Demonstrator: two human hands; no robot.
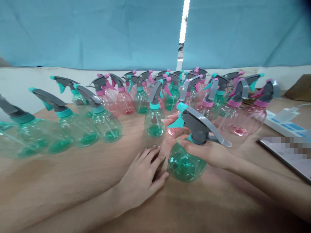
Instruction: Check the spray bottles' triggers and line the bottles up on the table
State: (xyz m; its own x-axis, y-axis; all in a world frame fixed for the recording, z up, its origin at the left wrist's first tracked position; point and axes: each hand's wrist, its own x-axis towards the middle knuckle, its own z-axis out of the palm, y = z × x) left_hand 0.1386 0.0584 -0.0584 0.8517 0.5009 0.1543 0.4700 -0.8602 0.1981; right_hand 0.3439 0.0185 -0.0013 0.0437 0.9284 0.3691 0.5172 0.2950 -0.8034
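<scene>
My right hand is wrapped round the neck of a green spray bottle with a grey and turquoise trigger head. The bottle leans slightly, its nozzle pointing to the far left; whether its base touches the table cannot be made out. Flat on the table, just left of that bottle, rests my left hand, fingers spread and holding nothing. Beyond my hands stands another green spray bottle, upright and apart from both. Pink spray bottles stand behind my right hand, which partly hides some of them.
Several green spray bottles line the left side of the wooden table. Mixed pink and green ones crowd the back, before a white wall and blue curtain. At right lie a phone and a white power strip with a plugged-in charger.
</scene>
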